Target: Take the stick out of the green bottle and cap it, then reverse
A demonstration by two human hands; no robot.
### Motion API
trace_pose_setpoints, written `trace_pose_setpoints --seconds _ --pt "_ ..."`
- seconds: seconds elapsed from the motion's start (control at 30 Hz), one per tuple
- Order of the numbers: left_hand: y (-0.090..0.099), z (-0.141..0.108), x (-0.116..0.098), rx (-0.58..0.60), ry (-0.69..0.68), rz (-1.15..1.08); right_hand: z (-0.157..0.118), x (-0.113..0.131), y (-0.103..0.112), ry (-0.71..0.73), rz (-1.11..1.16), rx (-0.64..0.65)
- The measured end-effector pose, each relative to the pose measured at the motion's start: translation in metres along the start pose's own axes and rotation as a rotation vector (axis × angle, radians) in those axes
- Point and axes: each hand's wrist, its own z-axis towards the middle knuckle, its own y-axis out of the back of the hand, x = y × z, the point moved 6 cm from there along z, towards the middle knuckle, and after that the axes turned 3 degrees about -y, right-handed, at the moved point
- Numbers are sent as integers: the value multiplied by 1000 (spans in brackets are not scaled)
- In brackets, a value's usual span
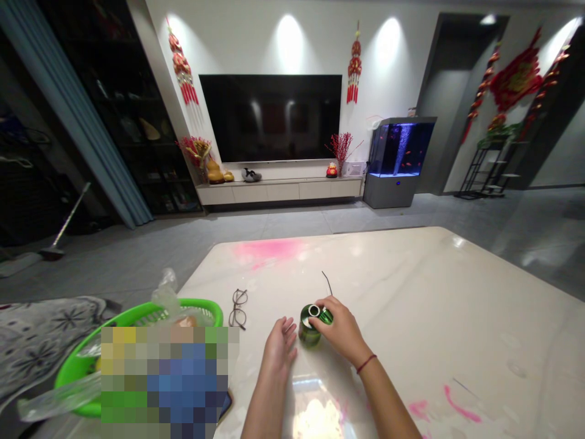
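Note:
A shiny green spool point(311, 326) with a pale round core stands on the white marble table point(411, 286). My right hand point(340, 329) rests over its top and right side, fingers gripping it. My left hand point(280, 347) lies open on the table just left of the spool, fingers spread, with a small gap or light contact that I cannot tell apart. A thin black wire point(327, 283) runs up and away from under my right hand. Wire-rimmed glasses point(237, 308) lie on the table to the left of my hands.
A bright green plastic basket point(183, 304) holding clear plastic bags sits at the table's left edge, partly hidden by a pixelated patch. Pink stains mark the tabletop. Beyond the table are a grey floor, a broom, a TV cabinet and an aquarium.

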Motion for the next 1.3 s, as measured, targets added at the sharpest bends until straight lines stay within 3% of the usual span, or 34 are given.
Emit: trace_pose_setpoints --seconds 1.3 --pt "-4 0 -1 -53 -81 -50 -2 7 -19 1 -46 38"
